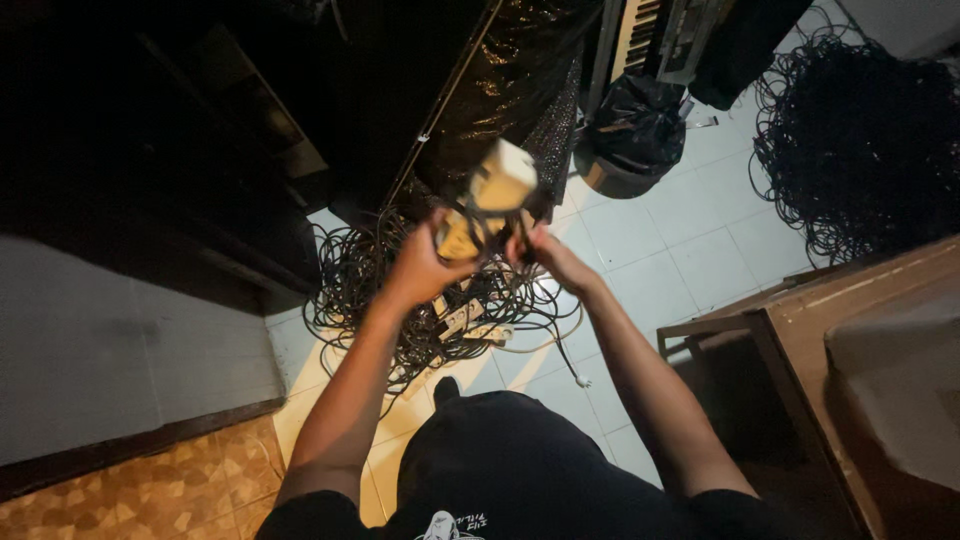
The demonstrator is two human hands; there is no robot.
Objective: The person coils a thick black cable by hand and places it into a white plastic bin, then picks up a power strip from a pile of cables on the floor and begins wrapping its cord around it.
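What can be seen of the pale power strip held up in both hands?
The power strip is a cream-white plastic block, raised and tilted with one squared end toward the camera. The left hand grips its lower part; the right hand holds the dark cord beside it. Its sockets are too blurred to make out. Below lies a tangle of black cables on pale tiles.

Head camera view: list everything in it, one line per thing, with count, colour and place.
Power strip: one, cream, held up in both hands.
Cable tangle: one, black, on the floor below the hands.
Power strips on the floor: at least two, pale, lying in that tangle.
Cable heap: one, black, upper right on the floor.
Bag: one, black and shiny, top centre.
Keyboard: one, black with white keys, top edge.
Wooden furniture: one piece, brown, right.
Floor tiles: many, white, centre.
Left hand: gripping the strip's lower end.
Right hand: gripping beside it.
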